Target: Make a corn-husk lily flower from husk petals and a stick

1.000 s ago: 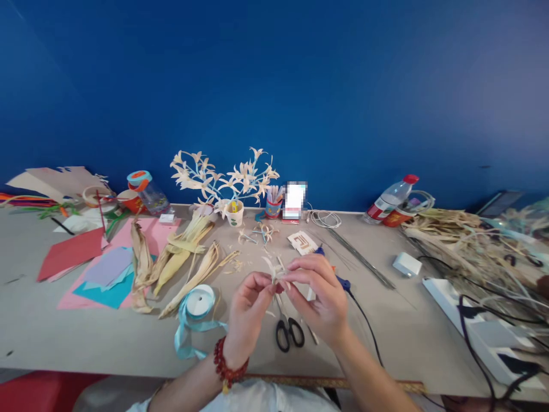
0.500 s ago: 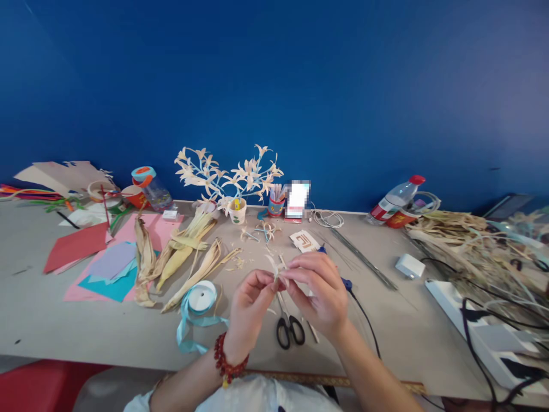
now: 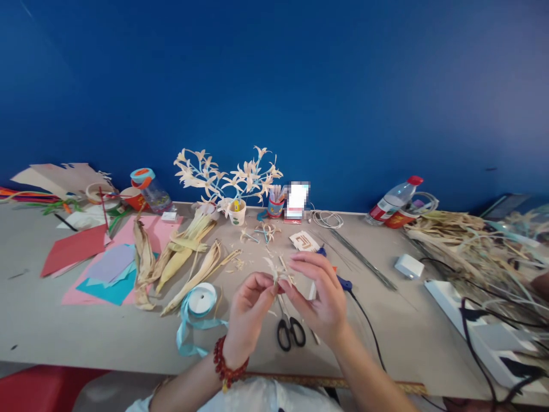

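A small pale flower of husk-like petals (image 3: 271, 266) is between my hands above the table. My left hand (image 3: 251, 306) pinches its base between thumb and fingertips; a red bead bracelet circles that wrist. My right hand (image 3: 322, 297) is at the flower's right side, its thumb against the petals and its upper fingers raised apart from the thumb. Black-handled scissors (image 3: 290, 333) lie just below the hands. A blue glue gun (image 3: 344, 283) with a black cord is partly hidden behind my right hand. Left of my left hand lies a spool of light-blue ribbon (image 3: 202, 299).
Dried corn husks (image 3: 182, 263) and coloured paper (image 3: 79, 248) lie to the left. A paper cup (image 3: 237, 213) holds finished flower branches at the back. Metal wires (image 3: 364, 259), a bottle (image 3: 392, 201), a power strip (image 3: 461, 329) and a husk pile (image 3: 450, 229) are to the right.
My right fingers have lifted and spread away from the petals, while its thumb stays near the flower. My left hand keeps its pinch in almost the same place.
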Demonstrator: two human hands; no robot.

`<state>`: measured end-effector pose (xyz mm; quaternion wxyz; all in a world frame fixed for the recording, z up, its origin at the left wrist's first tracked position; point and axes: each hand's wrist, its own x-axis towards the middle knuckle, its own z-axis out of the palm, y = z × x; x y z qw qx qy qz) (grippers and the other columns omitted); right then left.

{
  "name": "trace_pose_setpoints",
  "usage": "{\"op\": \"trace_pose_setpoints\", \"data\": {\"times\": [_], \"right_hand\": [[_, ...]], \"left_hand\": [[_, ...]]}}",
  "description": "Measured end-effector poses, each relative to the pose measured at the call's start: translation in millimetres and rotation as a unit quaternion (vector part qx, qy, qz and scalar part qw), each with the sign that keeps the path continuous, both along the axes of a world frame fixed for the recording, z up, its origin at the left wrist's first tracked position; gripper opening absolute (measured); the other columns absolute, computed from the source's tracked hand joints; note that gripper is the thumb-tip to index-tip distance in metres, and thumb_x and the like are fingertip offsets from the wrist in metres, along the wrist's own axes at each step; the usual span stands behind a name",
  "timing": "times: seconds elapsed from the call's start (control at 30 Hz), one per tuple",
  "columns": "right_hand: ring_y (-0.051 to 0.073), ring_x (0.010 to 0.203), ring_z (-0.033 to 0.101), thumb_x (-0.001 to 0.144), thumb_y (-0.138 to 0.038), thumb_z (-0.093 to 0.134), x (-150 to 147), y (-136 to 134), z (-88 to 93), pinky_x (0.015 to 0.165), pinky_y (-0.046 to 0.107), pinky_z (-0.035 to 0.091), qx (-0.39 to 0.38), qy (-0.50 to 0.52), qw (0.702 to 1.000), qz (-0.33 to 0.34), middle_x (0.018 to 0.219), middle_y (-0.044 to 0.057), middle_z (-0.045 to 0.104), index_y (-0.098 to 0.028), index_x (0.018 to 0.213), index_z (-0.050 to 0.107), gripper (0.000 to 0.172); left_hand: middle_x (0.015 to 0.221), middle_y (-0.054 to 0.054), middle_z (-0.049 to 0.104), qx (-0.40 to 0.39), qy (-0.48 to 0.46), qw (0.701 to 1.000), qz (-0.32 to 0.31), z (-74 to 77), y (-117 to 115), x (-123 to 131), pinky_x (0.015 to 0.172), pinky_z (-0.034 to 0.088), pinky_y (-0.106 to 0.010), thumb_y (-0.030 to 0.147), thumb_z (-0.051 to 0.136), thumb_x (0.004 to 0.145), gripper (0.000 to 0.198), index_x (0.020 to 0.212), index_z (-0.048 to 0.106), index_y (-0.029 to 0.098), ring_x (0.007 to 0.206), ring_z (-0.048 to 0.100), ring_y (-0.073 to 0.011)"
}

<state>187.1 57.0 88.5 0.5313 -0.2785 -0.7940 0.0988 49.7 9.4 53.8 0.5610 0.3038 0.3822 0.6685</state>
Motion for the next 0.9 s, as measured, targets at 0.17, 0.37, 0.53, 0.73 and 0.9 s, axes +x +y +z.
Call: {"op": "trace_pose_setpoints", "data": {"times": [0.17, 0.37, 0.53, 0.73, 0.9], "right_hand": [[0.025, 0.103, 0.060, 0.080, -0.008, 0.069, 4.2, -3.4, 3.1, 0.089, 0.042, 0.051, -0.006, 0.013, 1.000, -0.021, 0.111, 0.010, 0.060, -0.022, 0.111, 0.059, 0.036], [0.024, 0.102, 0.058, 0.081, -0.006, 0.067, 8.7, 0.8, 13.5, 0.087, 0.041, 0.049, 0.007, -0.065, 0.998, 0.018, 0.108, 0.009, 0.057, -0.022, 0.097, 0.065, 0.023], [0.023, 0.098, 0.058, 0.082, -0.004, 0.064, 7.4, 2.1, 20.2, 0.085, 0.041, 0.051, 0.022, -0.081, 0.996, 0.035, 0.103, 0.008, 0.060, -0.021, 0.092, 0.066, 0.020], [0.024, 0.097, 0.060, 0.083, -0.009, 0.064, 10.6, 5.2, 28.5, 0.086, 0.041, 0.052, 0.040, -0.135, 0.989, 0.035, 0.100, 0.007, 0.066, -0.022, 0.093, 0.067, 0.016], [0.025, 0.096, 0.061, 0.084, -0.011, 0.064, 12.4, 7.0, 33.4, 0.085, 0.044, 0.051, 0.072, -0.176, 0.982, 0.020, 0.099, 0.007, 0.069, -0.023, 0.089, 0.068, 0.014]], "left_hand": [[0.077, 0.000, 0.063, 0.004, 0.002, 1.000, -0.007, 0.3, -0.2, -1.1, 0.076, 0.047, -0.021, 0.024, 0.071, 0.081, 0.012, 0.076, 0.062, 0.017, 0.076, 0.059, -0.0112], [0.077, 0.001, 0.062, 0.006, 0.005, 1.000, -0.010, 1.2, -0.5, -0.5, 0.074, 0.047, -0.021, 0.025, 0.072, 0.080, 0.013, 0.075, 0.063, 0.017, 0.074, 0.058, -0.0106], [0.074, 0.001, 0.062, -0.001, 0.013, 1.000, -0.007, 7.8, -1.5, 0.0, 0.071, 0.048, -0.022, 0.028, 0.075, 0.077, 0.017, 0.073, 0.063, 0.017, 0.072, 0.059, -0.0118], [0.073, 0.000, 0.063, -0.013, 0.037, 0.999, -0.001, 14.1, -1.1, -0.3, 0.072, 0.048, -0.023, 0.031, 0.076, 0.076, 0.020, 0.072, 0.063, 0.016, 0.072, 0.061, -0.0129], [0.074, 0.000, 0.064, -0.011, 0.044, 0.999, -0.008, 13.7, -1.0, -0.8, 0.073, 0.048, -0.023, 0.031, 0.075, 0.077, 0.020, 0.073, 0.063, 0.016, 0.073, 0.061, -0.0126]]}}
